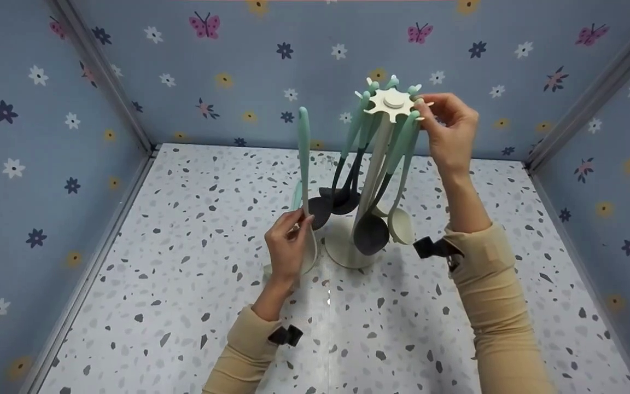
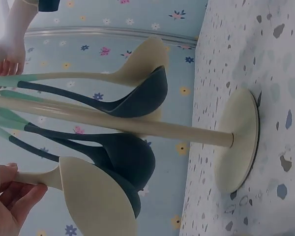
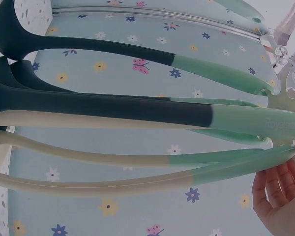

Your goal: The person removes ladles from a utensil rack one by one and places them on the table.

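A cream utensil rack [image 1: 374, 158] stands upright on a round base [image 1: 342, 249], with a notched top [image 1: 393, 102]. Green-handled utensils hang around it, among them a black ladle [image 1: 371, 234] and a cream ladle [image 1: 401, 225]. My left hand [image 1: 286, 246] pinches the neck of a cream broad-headed utensil [image 2: 96, 201], held left of the rack, its green handle pointing up and its head down. At the rack's top right, my right hand [image 1: 451, 128] pinches the upper end of the cream ladle's green handle [image 3: 250, 164]; the exact contact is partly hidden.
The rack stands on a speckled white tabletop [image 1: 184, 246]. Blue flowered panels [image 1: 304, 71] close in the back and both sides. Behind the left hand, a green piece [image 1: 297, 194] shows partly; a pale object [image 1: 267, 270] is mostly hidden beside that wrist.
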`<action>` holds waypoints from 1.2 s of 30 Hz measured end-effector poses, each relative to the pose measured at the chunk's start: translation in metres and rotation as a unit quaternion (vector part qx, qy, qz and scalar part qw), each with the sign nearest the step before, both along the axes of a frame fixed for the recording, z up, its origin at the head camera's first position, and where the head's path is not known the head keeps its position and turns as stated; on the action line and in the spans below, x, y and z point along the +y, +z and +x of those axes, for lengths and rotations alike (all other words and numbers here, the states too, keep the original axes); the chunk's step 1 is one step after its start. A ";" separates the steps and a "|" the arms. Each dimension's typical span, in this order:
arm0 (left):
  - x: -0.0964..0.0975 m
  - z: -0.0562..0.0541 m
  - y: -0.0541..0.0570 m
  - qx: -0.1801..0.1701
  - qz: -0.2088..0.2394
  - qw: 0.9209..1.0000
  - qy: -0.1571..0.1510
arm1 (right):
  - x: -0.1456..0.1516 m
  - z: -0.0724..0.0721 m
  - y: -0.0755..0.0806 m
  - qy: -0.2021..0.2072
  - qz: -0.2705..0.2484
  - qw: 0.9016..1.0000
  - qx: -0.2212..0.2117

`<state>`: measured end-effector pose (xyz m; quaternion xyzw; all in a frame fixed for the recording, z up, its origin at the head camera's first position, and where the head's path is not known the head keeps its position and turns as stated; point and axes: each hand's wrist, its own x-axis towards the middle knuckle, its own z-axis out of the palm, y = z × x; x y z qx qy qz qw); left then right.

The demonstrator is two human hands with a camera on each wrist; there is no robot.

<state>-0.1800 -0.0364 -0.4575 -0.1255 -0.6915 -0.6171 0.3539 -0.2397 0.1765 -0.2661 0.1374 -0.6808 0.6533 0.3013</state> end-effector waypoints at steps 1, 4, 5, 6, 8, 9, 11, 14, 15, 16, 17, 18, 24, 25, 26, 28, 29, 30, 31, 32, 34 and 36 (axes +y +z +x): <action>-0.003 -0.001 0.000 0.000 -0.001 1.000 0.001 | 0.000 0.000 0.000 0.003 -0.008 1.000 -0.006; -0.013 -0.003 -0.002 0.003 -0.013 1.000 0.010 | 0.000 0.000 0.001 0.005 -0.012 1.000 -0.008; -0.017 -0.004 -0.003 0.004 -0.019 1.000 0.015 | 0.000 0.000 0.001 0.006 -0.012 1.000 -0.008; -0.020 -0.005 -0.003 0.002 -0.023 1.000 0.020 | -0.001 0.000 0.000 0.007 -0.012 1.000 -0.008; -0.027 -0.008 -0.004 0.000 -0.038 0.999 0.033 | -0.001 0.001 0.001 0.007 -0.009 1.000 -0.008; -0.030 -0.010 -0.006 -0.003 -0.045 0.998 0.039 | -0.001 0.001 0.001 0.008 -0.009 1.000 -0.007; -0.036 -0.013 -0.008 -0.014 -0.058 0.997 0.050 | -0.001 0.000 0.001 0.010 -0.013 1.000 -0.008; -0.044 -0.018 -0.012 -0.046 -0.082 0.994 0.062 | 0.000 -0.001 0.000 0.013 -0.020 1.000 -0.008; -0.047 -0.020 -0.014 -0.060 -0.089 0.992 0.063 | 0.001 -0.003 -0.001 0.013 -0.021 1.000 -0.008; -0.049 -0.022 -0.015 -0.074 -0.096 0.990 0.065 | 0.002 -0.005 -0.003 0.013 -0.022 1.000 -0.008; -0.051 -0.023 -0.017 -0.091 -0.105 0.988 0.065 | 0.003 -0.007 -0.005 0.012 -0.022 1.000 -0.008; -0.053 -0.024 -0.018 -0.104 -0.110 0.986 0.063 | 0.005 -0.010 -0.007 0.011 -0.021 1.000 -0.007; -0.063 -0.033 -0.025 -0.171 -0.158 0.970 0.072 | 0.009 -0.019 -0.014 0.009 -0.021 1.000 -0.006; -0.065 -0.035 -0.026 -0.181 -0.168 0.966 0.075 | 0.009 -0.018 -0.013 0.009 -0.020 1.000 -0.006; -0.066 -0.037 -0.027 -0.194 -0.179 0.961 0.079 | 0.008 -0.017 -0.012 0.009 -0.019 1.000 -0.006; -0.069 -0.040 -0.030 -0.219 -0.195 0.953 0.080 | 0.006 -0.012 -0.009 0.007 -0.015 1.000 -0.006; -0.071 -0.041 -0.032 -0.230 -0.201 0.949 0.080 | 0.005 -0.010 -0.007 0.006 -0.011 1.000 -0.005; -0.072 -0.042 -0.033 -0.242 -0.205 0.945 0.081 | 0.004 -0.007 -0.005 0.003 -0.007 1.000 -0.005; -0.073 -0.044 -0.034 -0.254 -0.210 0.941 0.081 | 0.002 -0.005 -0.003 0.001 -0.004 1.000 -0.005; -0.074 -0.045 -0.036 -0.264 -0.214 0.937 0.082 | 0.001 -0.003 -0.002 -0.001 0.000 1.000 -0.005; -0.076 -0.047 -0.038 -0.279 -0.221 0.931 0.085 | 0.000 0.000 0.000 -0.003 0.004 1.000 -0.005; -0.078 -0.050 -0.041 -0.292 -0.231 0.924 0.087 | 0.000 0.000 0.001 -0.005 0.007 1.000 -0.006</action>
